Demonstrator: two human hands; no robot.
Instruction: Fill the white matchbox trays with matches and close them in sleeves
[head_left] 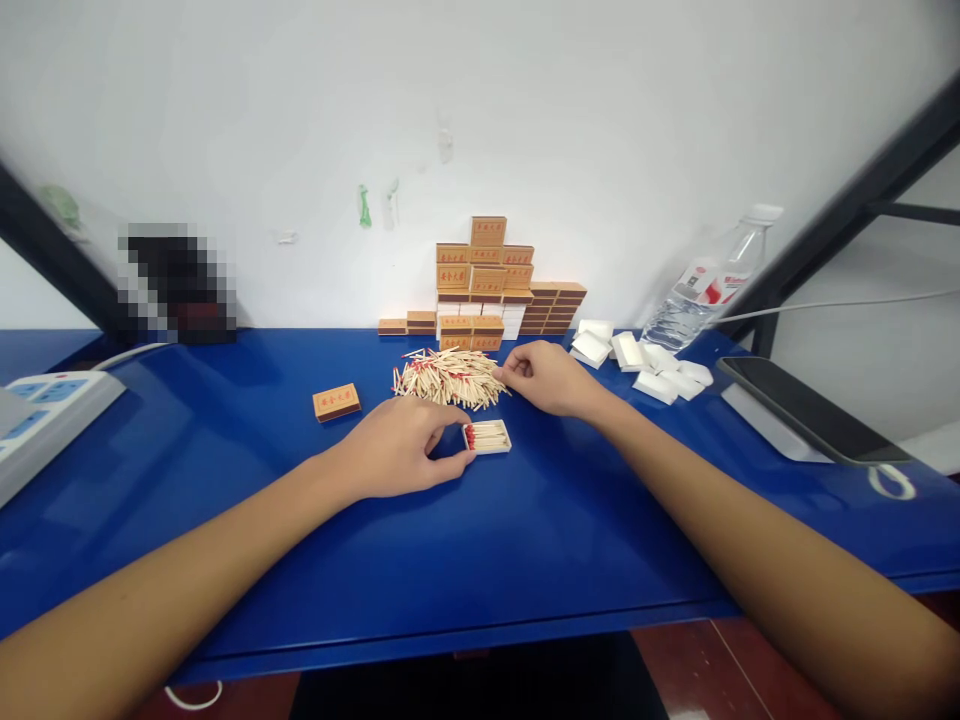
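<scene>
My left hand [409, 445] grips the left end of a small white matchbox tray [498, 447] between thumb and fingers. Red-tipped matches lie inside the tray on the blue table. Behind it spreads a loose pile of matches [450, 378]. My right hand [544, 375] is at the right edge of that pile, its thumb and forefinger pinched together; whatever is between them is too small to make out. An orange matchbox [337, 402] lies to the left of the pile.
Stacked matchboxes [487, 278] stand against the wall. White trays [660, 365] lie in a heap at the right, near a tilted water bottle [709, 280] and a phone [810, 408]. A power strip [60, 420] sits at the far left on the blue table [450, 560].
</scene>
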